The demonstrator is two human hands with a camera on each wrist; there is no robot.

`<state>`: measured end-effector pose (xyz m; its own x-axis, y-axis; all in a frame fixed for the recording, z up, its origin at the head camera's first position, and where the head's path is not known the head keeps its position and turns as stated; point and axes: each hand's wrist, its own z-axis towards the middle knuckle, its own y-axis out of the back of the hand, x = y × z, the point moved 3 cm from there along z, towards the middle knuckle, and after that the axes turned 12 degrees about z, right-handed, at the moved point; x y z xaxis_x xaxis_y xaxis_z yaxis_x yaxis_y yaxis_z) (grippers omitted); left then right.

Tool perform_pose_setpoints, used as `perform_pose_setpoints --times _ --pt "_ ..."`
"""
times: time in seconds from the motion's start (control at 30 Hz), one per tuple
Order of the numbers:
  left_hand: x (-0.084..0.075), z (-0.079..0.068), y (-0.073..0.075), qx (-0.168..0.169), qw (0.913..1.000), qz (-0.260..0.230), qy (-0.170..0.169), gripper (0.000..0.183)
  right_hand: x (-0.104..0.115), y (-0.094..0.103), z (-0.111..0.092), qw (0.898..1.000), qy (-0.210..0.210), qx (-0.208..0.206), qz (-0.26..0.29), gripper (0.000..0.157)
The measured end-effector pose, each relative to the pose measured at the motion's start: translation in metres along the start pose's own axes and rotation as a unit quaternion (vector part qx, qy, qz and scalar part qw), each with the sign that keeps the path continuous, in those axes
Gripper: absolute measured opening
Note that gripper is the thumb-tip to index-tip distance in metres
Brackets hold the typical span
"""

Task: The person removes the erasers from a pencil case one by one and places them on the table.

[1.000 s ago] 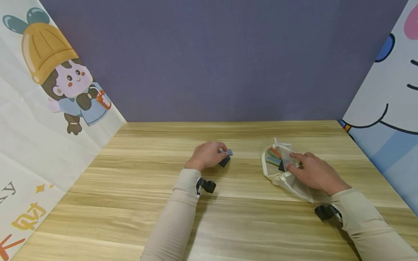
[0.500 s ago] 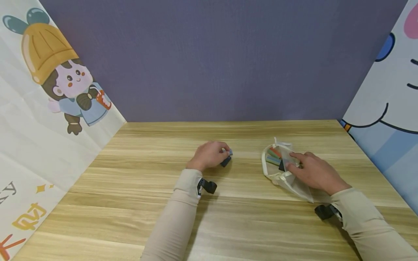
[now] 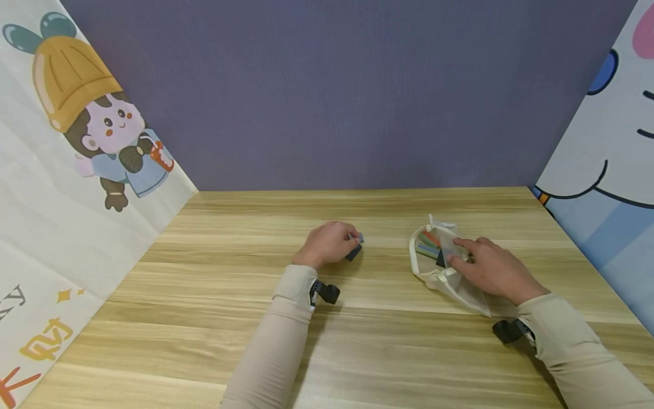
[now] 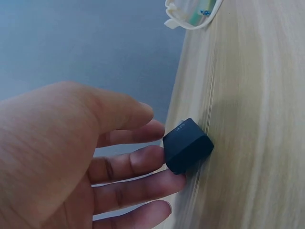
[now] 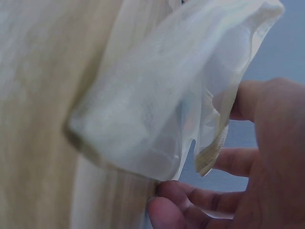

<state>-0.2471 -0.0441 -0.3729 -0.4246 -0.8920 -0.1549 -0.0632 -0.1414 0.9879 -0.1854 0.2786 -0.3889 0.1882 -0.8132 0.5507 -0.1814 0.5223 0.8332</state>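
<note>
My left hand (image 3: 328, 245) is low over the table near its middle. Beside its fingertips are a small black block (image 4: 187, 147) with faint lettering on top and a small blue piece (image 3: 361, 237), partly covered by the fingers in the head view. In the left wrist view the fingers reach out loosely, their tips right at the block's side. On the right lies a white mesh drawstring bag (image 3: 415, 262), its mouth facing left. My right hand (image 3: 493, 271) holds the bag's raised edge between thumb and index finger; the other fingers curve below it in the right wrist view.
Inside the bag's mouth are green and orange pieces (image 3: 430, 238), a blue-topped strip (image 3: 428, 251) and a black piece (image 3: 441, 259). A purple-grey panel (image 3: 327, 96) stands behind the wooden table (image 3: 245, 341). Printed cartoon sheets (image 3: 102, 238) flank both sides.
My left hand has shifted slightly right, and the black block with it; the fingers now cover more of the blue piece. My right hand and the bag have hardly moved.
</note>
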Motion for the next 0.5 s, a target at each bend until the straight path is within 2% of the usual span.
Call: perform_pose_setpoints --times 0.5 --pt "0.0034 0.0005 -0.0022 0.014 0.9998 -0.014 0.006 0.023 -0.0001 -0.0004 0.0004 1.0 0.003 -0.001 0.003 0.078"
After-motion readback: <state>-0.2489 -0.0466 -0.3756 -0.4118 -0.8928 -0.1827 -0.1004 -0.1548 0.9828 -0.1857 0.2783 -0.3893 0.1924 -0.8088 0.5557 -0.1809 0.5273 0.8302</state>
